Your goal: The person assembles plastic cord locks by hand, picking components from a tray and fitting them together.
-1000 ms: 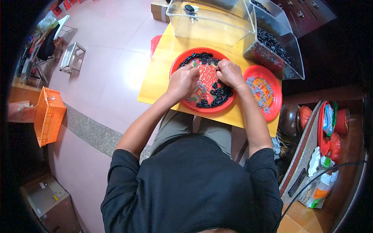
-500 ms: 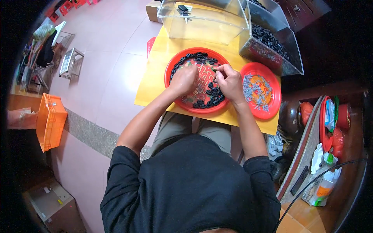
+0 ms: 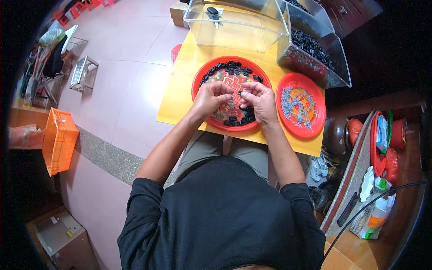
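A yellow table (image 3: pixel 180 101) bears a round red tray (image 3: pixel 195 85) beneath curled hands (image 3: pixel 209 101) (image 3: pixel 264 105), right pinching a black piece (image 3: pixel 240 92), left's hold unclear.

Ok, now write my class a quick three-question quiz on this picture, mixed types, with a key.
1. Multiple choice: what lies in the smaller tray?
A) black rings
B) grey pieces
C) keys

2. True or false: the fingertips of the left hand and right hand are over the larger tray.

3. Fill in the blank: the crate at the far left is coloured ____.

Key: 1. B; 2. True; 3. orange.
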The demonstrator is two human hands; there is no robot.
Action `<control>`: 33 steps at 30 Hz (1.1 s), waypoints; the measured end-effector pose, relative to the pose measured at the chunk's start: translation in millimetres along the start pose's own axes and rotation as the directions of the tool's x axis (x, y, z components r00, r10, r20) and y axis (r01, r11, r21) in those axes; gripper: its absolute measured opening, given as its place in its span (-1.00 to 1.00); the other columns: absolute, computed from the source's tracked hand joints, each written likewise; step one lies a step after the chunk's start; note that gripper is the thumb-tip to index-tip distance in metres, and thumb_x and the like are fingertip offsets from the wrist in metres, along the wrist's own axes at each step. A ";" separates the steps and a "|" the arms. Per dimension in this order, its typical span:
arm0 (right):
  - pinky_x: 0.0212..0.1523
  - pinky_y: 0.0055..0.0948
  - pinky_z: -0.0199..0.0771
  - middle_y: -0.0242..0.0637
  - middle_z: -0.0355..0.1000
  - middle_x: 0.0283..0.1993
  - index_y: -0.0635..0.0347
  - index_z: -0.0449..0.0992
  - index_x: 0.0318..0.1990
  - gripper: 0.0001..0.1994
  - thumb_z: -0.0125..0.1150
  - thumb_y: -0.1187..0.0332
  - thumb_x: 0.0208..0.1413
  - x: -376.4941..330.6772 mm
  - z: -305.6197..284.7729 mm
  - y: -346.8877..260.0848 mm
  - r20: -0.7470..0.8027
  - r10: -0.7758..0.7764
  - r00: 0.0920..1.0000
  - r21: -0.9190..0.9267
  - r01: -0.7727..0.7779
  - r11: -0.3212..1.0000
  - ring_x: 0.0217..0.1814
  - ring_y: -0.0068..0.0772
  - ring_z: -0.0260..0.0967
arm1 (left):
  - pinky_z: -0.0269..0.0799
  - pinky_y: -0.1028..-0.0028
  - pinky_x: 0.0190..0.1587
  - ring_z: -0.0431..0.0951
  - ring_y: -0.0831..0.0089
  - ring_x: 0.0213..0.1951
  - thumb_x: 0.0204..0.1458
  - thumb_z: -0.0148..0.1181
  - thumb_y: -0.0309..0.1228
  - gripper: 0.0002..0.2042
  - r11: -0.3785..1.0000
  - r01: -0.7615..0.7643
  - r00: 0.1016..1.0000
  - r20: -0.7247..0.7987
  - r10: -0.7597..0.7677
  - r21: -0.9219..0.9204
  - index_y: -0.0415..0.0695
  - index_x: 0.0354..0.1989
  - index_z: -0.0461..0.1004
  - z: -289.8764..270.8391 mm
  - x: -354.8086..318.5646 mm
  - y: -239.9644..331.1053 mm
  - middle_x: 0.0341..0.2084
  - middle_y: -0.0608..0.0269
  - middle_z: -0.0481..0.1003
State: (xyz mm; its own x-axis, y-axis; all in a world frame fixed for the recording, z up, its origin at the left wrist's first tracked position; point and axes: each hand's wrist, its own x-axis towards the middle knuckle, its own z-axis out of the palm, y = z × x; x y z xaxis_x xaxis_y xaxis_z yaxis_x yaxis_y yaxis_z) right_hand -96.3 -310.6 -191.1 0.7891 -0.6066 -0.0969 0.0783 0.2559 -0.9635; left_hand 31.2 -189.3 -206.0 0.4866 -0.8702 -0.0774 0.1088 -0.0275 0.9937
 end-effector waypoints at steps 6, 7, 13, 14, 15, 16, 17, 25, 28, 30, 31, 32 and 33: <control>-0.56 -0.68 0.44 -0.38 0.41 -0.48 0.31 0.50 -0.31 -0.86 0.05 0.62 -0.04 -8.6 8.3 4.7 0.022 -0.114 0.993 -0.239 0.116 0.964 -0.54 -0.66 0.35 | 0.40 0.64 -0.36 0.46 0.61 -0.43 -0.13 0.20 -0.65 -0.82 0.949 -0.013 0.999 0.025 0.022 -0.314 -0.24 -0.30 0.43 1.1 -7.4 -0.9 -0.48 0.33 0.47; -0.55 -0.68 0.44 -0.38 0.40 -0.46 0.32 0.50 -0.32 -0.87 0.05 0.62 -0.03 -10.7 11.2 3.6 0.053 -0.129 0.990 -0.273 0.139 0.952 -0.53 -0.66 0.36 | 0.40 0.64 -0.36 0.46 0.61 -0.43 -0.13 0.20 -0.66 -0.79 0.939 -0.009 1.000 0.017 0.016 -0.343 -0.23 -0.29 0.41 1.0 -8.2 -0.8 -0.47 0.34 0.47; -0.48 -0.64 0.37 -0.37 0.36 -0.48 0.32 0.52 -0.40 -0.93 0.14 0.59 -0.08 -14.8 16.5 3.6 0.133 -0.261 0.956 -0.426 0.293 0.856 -0.50 -0.65 0.34 | 0.38 0.69 -0.38 0.45 0.65 -0.43 -0.13 0.19 -0.66 -0.76 0.960 0.000 1.000 0.009 0.002 -0.280 -0.22 -0.25 0.37 -1.1 -12.6 5.8 -0.46 0.35 0.45; -0.48 -0.62 0.35 -0.35 0.35 -0.49 0.31 0.52 -0.41 -0.93 0.16 0.58 -0.11 -14.5 15.8 2.2 0.147 -0.311 0.939 -0.492 0.343 0.800 -0.50 -0.63 0.33 | 0.38 0.69 -0.38 0.45 0.65 -0.43 -0.13 0.19 -0.66 -0.76 0.960 0.001 1.000 0.007 0.002 -0.281 -0.22 -0.25 0.37 -0.7 -11.9 3.5 -0.46 0.35 0.45; -0.48 -0.61 0.33 -0.33 0.35 -0.50 0.31 0.52 -0.43 -0.93 0.18 0.58 -0.14 -14.5 16.4 1.2 0.167 -0.359 0.918 -0.553 0.389 0.737 -0.50 -0.61 0.32 | 0.37 0.70 -0.42 0.44 0.66 -0.47 -0.13 0.17 -0.67 -0.78 0.968 -0.035 0.999 -0.012 0.033 -0.248 -0.24 -0.27 0.37 -0.2 -10.6 0.1 -0.50 0.35 0.44; -0.48 -0.61 0.33 -0.33 0.35 -0.50 0.31 0.52 -0.43 -0.93 0.18 0.58 -0.14 -14.6 17.6 0.4 0.169 -0.358 0.918 -0.553 0.389 0.737 -0.50 -0.61 0.32 | 0.36 0.71 -0.46 0.43 0.68 -0.51 -0.14 0.15 -0.68 -0.79 0.974 -0.070 0.997 -0.030 0.065 -0.214 -0.26 -0.29 0.37 0.0 -9.8 -2.4 -0.54 0.35 0.43; -0.48 -0.60 0.32 -0.32 0.35 -0.50 0.31 0.51 -0.43 -0.93 0.18 0.58 -0.15 -14.8 18.9 -0.3 0.185 -0.372 0.909 -0.572 0.408 0.712 -0.50 -0.59 0.32 | 0.36 0.71 -0.46 0.43 0.68 -0.51 -0.14 0.15 -0.68 -0.79 0.974 -0.070 0.997 -0.033 0.065 -0.214 -0.26 -0.29 0.37 -0.6 -9.9 -4.4 -0.54 0.35 0.43; -0.47 -0.57 0.34 -0.30 0.37 -0.49 0.33 0.50 -0.38 -0.89 0.14 0.59 -0.14 -8.2 13.2 15.9 0.057 -0.379 0.924 -0.583 0.339 0.738 -0.50 -0.58 0.34 | 0.36 0.63 -0.53 0.42 0.67 -0.56 -0.14 0.16 -0.63 -0.87 0.895 -0.217 0.951 -0.121 0.284 0.390 -0.24 -0.38 0.43 -1.4 -8.1 -10.9 -0.62 0.32 0.44; -0.47 -0.61 0.41 -0.31 0.39 -0.48 0.35 0.49 -0.31 -0.86 0.11 0.61 -0.09 -9.9 14.5 12.5 -0.007 -0.325 0.946 -0.523 0.273 0.807 -0.50 -0.58 0.36 | 0.37 0.58 -0.53 0.43 0.65 -0.56 -0.12 0.16 -0.62 -0.89 0.910 -0.226 0.947 -0.141 0.289 0.347 -0.24 -0.38 0.44 -1.6 -10.3 -13.8 -0.62 0.28 0.46; -0.48 -0.63 0.50 -0.32 0.41 -0.47 0.37 0.46 -0.24 -0.84 0.06 0.61 -0.02 -10.2 14.8 10.0 -0.064 -0.105 0.992 -0.215 0.089 0.972 -0.50 -0.57 0.38 | 0.37 0.58 -0.54 0.43 0.65 -0.56 -0.10 0.15 -0.61 -0.91 0.948 -0.168 0.968 -0.134 0.210 0.272 -0.26 -0.39 0.44 -2.2 -12.2 -12.0 -0.62 0.29 0.46; -0.50 -0.59 0.55 -0.29 0.42 -0.45 0.36 0.46 -0.29 -0.90 0.07 0.59 0.02 -9.7 12.4 9.1 -0.027 -0.076 0.997 -0.131 0.072 0.989 -0.49 -0.55 0.40 | 0.36 0.58 -0.54 0.44 0.65 -0.55 -0.09 0.15 -0.59 -0.93 0.975 -0.108 0.983 -0.123 0.134 0.196 -0.27 -0.40 0.45 -1.7 -12.8 -10.4 -0.62 0.29 0.46; -0.50 -0.59 0.55 -0.29 0.42 -0.45 0.36 0.46 -0.29 -0.90 0.07 0.59 0.02 -9.4 10.6 8.5 -0.032 -0.076 0.997 -0.130 0.071 0.989 -0.49 -0.55 0.40 | 0.36 0.58 -0.54 0.44 0.65 -0.55 -0.09 0.15 -0.59 -0.93 0.975 -0.107 0.984 -0.118 0.131 0.197 -0.27 -0.40 0.45 -0.5 -13.0 -9.3 -0.62 0.29 0.46; -0.51 -0.58 0.55 -0.28 0.42 -0.45 0.35 0.45 -0.32 -0.92 0.09 0.58 0.01 -8.9 9.9 8.1 -0.004 -0.009 1.000 -0.026 0.009 1.000 -0.50 -0.55 0.40 | 0.35 0.59 -0.55 0.43 0.65 -0.56 -0.06 0.13 -0.58 -0.95 0.990 -0.083 0.989 -0.112 0.095 0.111 -0.27 -0.41 0.44 0.1 -14.1 -8.1 -0.61 0.31 0.45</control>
State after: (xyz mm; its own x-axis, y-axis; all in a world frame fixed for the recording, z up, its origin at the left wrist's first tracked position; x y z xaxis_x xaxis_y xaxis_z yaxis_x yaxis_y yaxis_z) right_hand -96.7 -295.6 -195.6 0.7860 -0.6118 -0.0892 0.0697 0.2310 -0.9704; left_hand 23.4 -176.8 -212.9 0.5885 -0.8085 0.0091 -0.0289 -0.0097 0.9995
